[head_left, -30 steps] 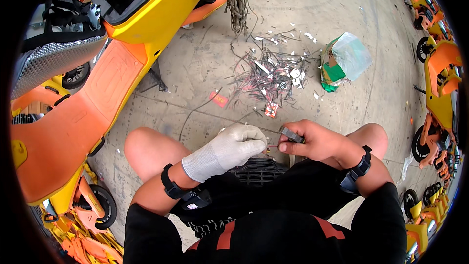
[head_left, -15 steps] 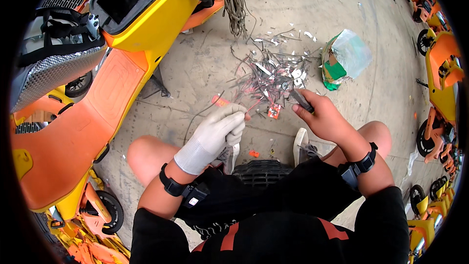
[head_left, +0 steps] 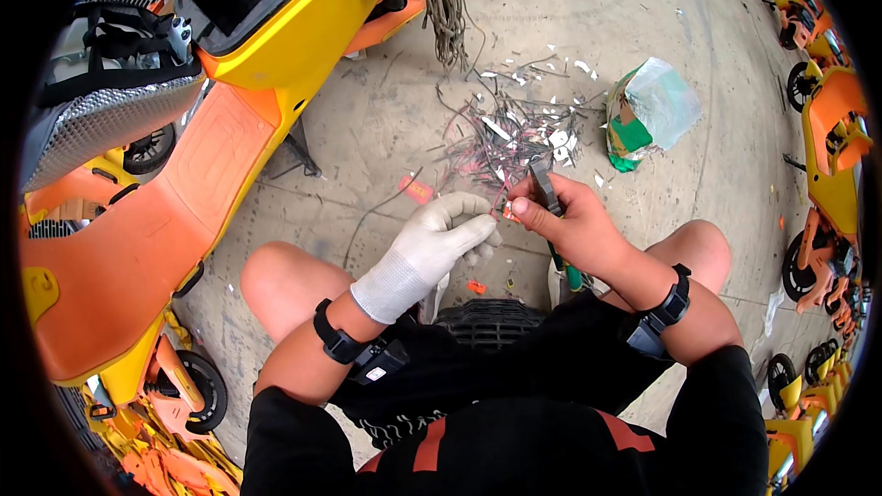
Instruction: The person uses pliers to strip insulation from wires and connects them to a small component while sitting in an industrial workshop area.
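A: Item one, our left hand [head_left: 432, 248], in a white glove: fingertips pinched on a small orange piece [head_left: 508, 212] between both hands.

B: Item two, our right hand [head_left: 570, 230], bare: thumb pressed against that same piece, fingers closed around a dark hand tool [head_left: 544, 186] that points upward.

A: Item three, a heap of cut wire scraps [head_left: 510, 133] on the concrete floor [head_left: 386, 119], just beyond the hands.

B: Item four, a green-and-clear plastic bag [head_left: 648, 110], right of the heap.
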{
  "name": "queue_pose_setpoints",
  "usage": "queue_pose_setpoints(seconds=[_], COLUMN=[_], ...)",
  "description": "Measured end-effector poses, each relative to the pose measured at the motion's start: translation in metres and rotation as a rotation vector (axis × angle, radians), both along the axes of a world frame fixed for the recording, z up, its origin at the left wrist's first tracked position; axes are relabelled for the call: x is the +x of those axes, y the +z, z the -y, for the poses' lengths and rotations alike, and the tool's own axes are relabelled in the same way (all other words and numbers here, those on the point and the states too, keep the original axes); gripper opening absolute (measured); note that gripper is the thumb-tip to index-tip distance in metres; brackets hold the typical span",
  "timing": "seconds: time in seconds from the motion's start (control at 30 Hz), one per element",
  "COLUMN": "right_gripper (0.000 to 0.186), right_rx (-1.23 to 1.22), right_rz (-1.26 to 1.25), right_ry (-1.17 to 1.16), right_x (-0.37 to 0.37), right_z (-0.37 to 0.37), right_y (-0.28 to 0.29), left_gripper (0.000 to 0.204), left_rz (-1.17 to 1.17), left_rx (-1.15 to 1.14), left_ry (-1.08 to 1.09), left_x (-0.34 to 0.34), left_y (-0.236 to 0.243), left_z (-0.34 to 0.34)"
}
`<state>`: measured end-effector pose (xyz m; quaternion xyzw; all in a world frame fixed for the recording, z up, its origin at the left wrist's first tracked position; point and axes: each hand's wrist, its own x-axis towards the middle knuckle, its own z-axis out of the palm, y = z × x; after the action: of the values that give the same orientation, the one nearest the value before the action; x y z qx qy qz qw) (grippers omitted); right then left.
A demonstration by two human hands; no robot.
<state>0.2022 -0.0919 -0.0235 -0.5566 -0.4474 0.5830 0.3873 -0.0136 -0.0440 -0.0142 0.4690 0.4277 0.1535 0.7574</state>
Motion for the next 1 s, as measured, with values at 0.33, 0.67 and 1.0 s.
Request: queue_pose_setpoints(seconds=[0.33, 0.67, 1.0], right_gripper=[0.020, 0.020, 0.018], right_rx=[-0.034, -0.005, 0.045], right_rz=[0.114, 0.040, 0.043], right_ry=[0.029, -0.019, 0.027], right_x=[-0.003, -0.001, 0.003], right_z=[-0.003, -0.001, -0.002], right_y=[-0.001, -0.006, -0.004], left_gripper=[0.026, 0.031, 0.024], left_rz=[-0.073, -0.037, 0.035], left_rx=[0.092, -0.010, -0.058], left_ry=[-0.123, -0.097, -0.036], left_x=[0.008, 0.006, 0.004], left_y=[-0.009, -0.004, -0.008], left_z=[0.002, 0.000, 0.000])
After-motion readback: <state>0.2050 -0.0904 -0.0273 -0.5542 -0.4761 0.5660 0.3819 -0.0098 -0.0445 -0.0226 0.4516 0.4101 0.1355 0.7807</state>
